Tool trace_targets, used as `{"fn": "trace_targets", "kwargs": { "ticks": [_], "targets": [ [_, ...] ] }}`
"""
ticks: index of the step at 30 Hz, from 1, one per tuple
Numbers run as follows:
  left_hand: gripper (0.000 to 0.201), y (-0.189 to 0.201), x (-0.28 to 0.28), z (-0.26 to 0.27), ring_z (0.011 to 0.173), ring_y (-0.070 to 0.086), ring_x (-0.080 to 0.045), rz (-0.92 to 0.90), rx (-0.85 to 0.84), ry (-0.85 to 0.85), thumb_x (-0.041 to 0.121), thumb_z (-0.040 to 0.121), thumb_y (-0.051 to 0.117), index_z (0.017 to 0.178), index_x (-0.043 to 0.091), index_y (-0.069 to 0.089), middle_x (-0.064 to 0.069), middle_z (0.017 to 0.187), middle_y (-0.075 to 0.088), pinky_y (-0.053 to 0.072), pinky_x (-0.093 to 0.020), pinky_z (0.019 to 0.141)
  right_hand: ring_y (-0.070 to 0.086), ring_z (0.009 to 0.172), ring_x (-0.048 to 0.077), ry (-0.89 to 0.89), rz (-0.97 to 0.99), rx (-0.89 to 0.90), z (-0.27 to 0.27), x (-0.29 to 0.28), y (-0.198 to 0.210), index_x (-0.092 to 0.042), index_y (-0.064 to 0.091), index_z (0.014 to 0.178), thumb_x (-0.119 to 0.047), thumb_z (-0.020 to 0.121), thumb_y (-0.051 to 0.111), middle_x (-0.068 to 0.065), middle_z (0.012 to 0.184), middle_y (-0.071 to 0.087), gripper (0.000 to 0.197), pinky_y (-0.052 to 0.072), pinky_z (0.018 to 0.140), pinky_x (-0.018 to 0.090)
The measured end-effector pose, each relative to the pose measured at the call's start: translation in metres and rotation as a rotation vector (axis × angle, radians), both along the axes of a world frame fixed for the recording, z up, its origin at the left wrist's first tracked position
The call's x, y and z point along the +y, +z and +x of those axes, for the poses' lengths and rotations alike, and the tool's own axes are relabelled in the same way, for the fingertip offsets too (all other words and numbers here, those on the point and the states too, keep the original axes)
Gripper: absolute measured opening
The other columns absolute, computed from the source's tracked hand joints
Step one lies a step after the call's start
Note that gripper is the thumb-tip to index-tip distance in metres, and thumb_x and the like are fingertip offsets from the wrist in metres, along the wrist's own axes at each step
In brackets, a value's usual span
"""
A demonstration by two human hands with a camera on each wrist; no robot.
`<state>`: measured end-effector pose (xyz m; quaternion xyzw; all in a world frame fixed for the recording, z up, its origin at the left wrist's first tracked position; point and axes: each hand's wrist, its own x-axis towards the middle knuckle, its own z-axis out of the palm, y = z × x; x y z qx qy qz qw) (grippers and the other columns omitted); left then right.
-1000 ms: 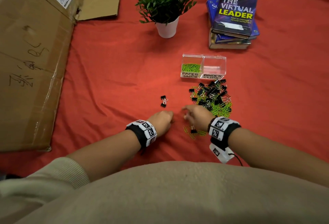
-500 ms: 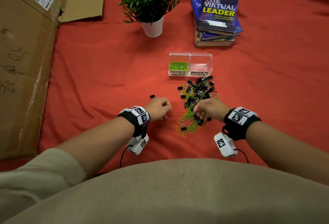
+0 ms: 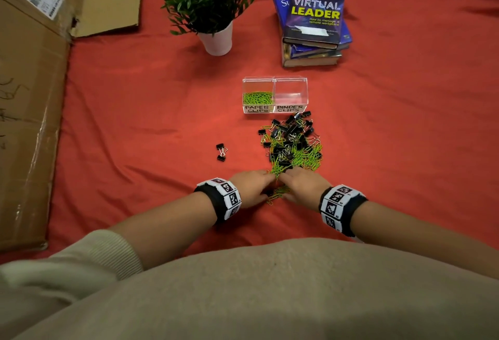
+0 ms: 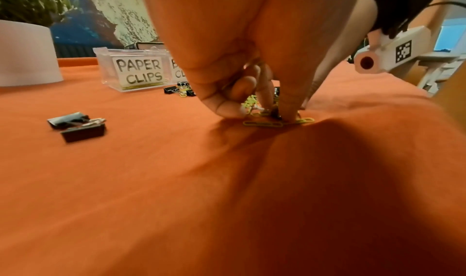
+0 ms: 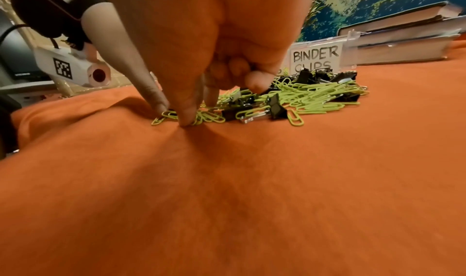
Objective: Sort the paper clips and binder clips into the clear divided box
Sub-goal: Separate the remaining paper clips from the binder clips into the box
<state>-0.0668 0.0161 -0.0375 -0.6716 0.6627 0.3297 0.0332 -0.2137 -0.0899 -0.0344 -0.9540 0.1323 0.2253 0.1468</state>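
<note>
Fingers (image 4: 287,108) on loose paper clips (image 3: 279,193); box (image 3: 275,80) half-filled with green ones

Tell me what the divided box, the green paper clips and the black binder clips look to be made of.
Divided box: clear, glossy hard plastic, probably acrylic; the red cloth shows through its walls.
Green paper clips: thin bent wire with a matte lime coating, likely painted or vinyl-coated.
Black binder clips: folded sheet metal, black-coated by the look, with shiny silver wire handles.
</note>
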Motion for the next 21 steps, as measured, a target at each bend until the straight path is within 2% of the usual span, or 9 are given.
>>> {"fn": "trace_targets", "kwargs": {
  "ticks": [2, 4, 5, 8, 11, 13, 15, 19, 21],
  "targets": [
    [0.029, -0.002, 0.000, -0.001, 0.107, 0.057, -0.030, -0.020, -0.028, -0.014, 0.023, 0.087, 0.058, 0.113, 0.013, 0.051, -0.007, 0.115, 0.058, 0.046, -0.038, 0.080, 0.057, 0.101, 0.031, 0.048, 0.010, -0.055, -0.001, 0.003, 0.001, -0.006, 0.059, 0.108, -0.025, 0.083, 0.063, 0.012, 0.104, 0.062, 0.031, 0.049, 0.079, 0.040],
    [0.026, -0.002, 0.000, 0.000, 0.107, 0.057, -0.029, -0.038, -0.037, -0.007, 0.024, 0.087, 0.056, 0.111, 0.013, 0.051, -0.008, 0.115, 0.057, 0.046, -0.038, 0.080, 0.064, 0.076, 0.030, 0.089, 0.008, -0.064, -0.003, 0.004, -0.001, -0.005, 0.066, 0.086, -0.019, 0.067, 0.076, 0.010, 0.079, 0.065, 0.026, 0.052, 0.057, 0.034],
    [0.027, -0.002, 0.000, 0.001, 0.108, 0.057, -0.029, -0.045, -0.036, 0.010, 0.025, 0.087, 0.056, 0.110, 0.012, 0.051, -0.008, 0.116, 0.058, 0.046, -0.037, 0.081, 0.065, 0.072, 0.030, 0.085, 0.006, -0.087, -0.004, 0.005, -0.006, -0.005, 0.066, 0.082, -0.017, 0.065, 0.077, 0.010, 0.075, 0.065, 0.023, 0.052, 0.053, 0.034],
    [0.029, 0.001, 0.001, 0.012, 0.107, 0.057, -0.027, -0.061, -0.023, 0.113, 0.026, 0.086, 0.056, 0.111, 0.015, 0.052, -0.007, 0.116, 0.059, 0.046, -0.036, 0.085, 0.061, 0.091, 0.036, 0.022, 0.051, -0.101, -0.001, 0.006, -0.010, 0.002, 0.063, 0.094, -0.013, 0.082, 0.060, 0.018, 0.093, 0.065, 0.020, 0.051, 0.071, 0.042],
    [0.027, 0.003, 0.003, 0.027, 0.106, 0.058, -0.028, -0.105, -0.018, 0.240, 0.023, 0.083, 0.056, 0.109, 0.017, 0.052, -0.006, 0.113, 0.060, 0.048, -0.036, 0.086, 0.052, 0.109, 0.032, -0.039, 0.043, -0.064, 0.002, 0.005, -0.014, 0.000, 0.056, 0.109, -0.015, 0.091, 0.047, 0.017, 0.113, 0.058, 0.026, 0.043, 0.089, 0.040],
    [0.028, 0.003, 0.005, 0.031, 0.104, 0.058, -0.027, -0.114, -0.016, 0.257, 0.021, 0.081, 0.057, 0.109, 0.018, 0.051, -0.005, 0.111, 0.060, 0.047, -0.035, 0.085, 0.049, 0.109, 0.029, -0.113, 0.131, -0.034, 0.004, 0.003, -0.014, -0.004, 0.055, 0.105, -0.015, 0.091, 0.045, 0.015, 0.114, 0.055, 0.020, 0.039, 0.092, 0.039],
    [0.029, 0.004, 0.007, 0.029, 0.104, 0.058, -0.026, -0.101, -0.010, 0.195, 0.020, 0.081, 0.057, 0.109, 0.018, 0.052, -0.005, 0.109, 0.059, 0.047, -0.035, 0.084, 0.050, 0.096, 0.026, -0.214, 0.249, -0.027, 0.006, -0.002, -0.007, -0.013, 0.051, 0.089, -0.015, 0.089, 0.048, 0.012, 0.101, 0.055, 0.004, 0.039, 0.084, 0.034],
    [0.029, 0.003, 0.006, 0.014, 0.108, 0.056, -0.026, -0.042, -0.042, 0.071, 0.018, 0.084, 0.055, 0.113, 0.016, 0.055, -0.005, 0.115, 0.057, 0.045, -0.036, 0.084, 0.045, 0.065, 0.017, -0.428, 0.444, -0.057, 0.010, -0.020, 0.013, -0.002, 0.058, 0.082, -0.015, 0.092, 0.051, 0.010, 0.075, 0.054, 0.017, 0.032, 0.055, 0.023],
    [0.029, 0.002, 0.006, 0.010, 0.107, 0.057, -0.029, -0.025, -0.072, 0.051, 0.019, 0.085, 0.054, 0.114, 0.015, 0.053, -0.006, 0.116, 0.056, 0.046, -0.038, 0.081, 0.047, 0.059, 0.012, -0.519, 0.517, -0.028, 0.012, -0.034, 0.018, -0.009, 0.058, 0.083, -0.020, 0.093, 0.051, 0.000, 0.070, 0.055, 0.017, 0.036, 0.052, 0.021]
  ]
}}
